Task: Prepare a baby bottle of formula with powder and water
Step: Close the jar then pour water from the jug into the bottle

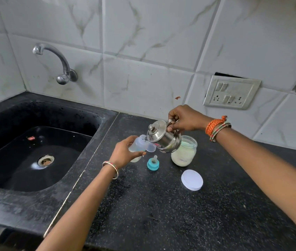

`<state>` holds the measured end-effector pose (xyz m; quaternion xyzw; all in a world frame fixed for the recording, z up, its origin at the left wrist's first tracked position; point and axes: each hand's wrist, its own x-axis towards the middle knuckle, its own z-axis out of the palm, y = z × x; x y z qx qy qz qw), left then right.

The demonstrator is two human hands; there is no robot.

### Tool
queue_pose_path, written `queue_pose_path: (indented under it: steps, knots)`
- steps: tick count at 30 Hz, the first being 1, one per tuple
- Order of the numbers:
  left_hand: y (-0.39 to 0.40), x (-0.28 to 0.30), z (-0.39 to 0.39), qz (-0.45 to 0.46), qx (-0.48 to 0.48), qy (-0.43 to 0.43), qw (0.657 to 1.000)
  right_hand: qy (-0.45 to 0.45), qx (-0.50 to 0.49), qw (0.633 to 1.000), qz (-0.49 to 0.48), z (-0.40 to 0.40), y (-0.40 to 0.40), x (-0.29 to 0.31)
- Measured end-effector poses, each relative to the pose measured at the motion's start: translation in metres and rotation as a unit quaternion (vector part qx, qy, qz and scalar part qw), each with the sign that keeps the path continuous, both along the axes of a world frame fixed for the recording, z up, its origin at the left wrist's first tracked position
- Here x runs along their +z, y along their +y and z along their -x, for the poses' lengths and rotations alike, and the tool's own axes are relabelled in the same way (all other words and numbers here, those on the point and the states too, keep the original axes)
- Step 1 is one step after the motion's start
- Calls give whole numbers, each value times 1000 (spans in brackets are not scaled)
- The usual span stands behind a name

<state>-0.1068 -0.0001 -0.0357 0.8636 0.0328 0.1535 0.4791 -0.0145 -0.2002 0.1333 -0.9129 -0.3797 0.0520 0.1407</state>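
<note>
Water is being poured: the right hand (pixel 183 120) grips the handle of the steel kettle (pixel 163 137), tipped toward nine o'clock; the left hand (pixel 125 153) curls round the baby bottle (pixel 140 144), tilted with its mouth at the spout; better to tip slowly and hold the bottle steady. The powder jar (pixel 184 153) stands open at four o'clock of the bottle, behind the kettle; the teal nipple ring (pixel 153 163) lies at five o'clock.
</note>
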Motion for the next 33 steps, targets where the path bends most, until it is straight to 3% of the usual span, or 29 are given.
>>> queue_pose_path:
  steps: [33]
  knots:
    - [-4,-7,-7,30,0,28,999,-45,13,996,74,-13,9,33]
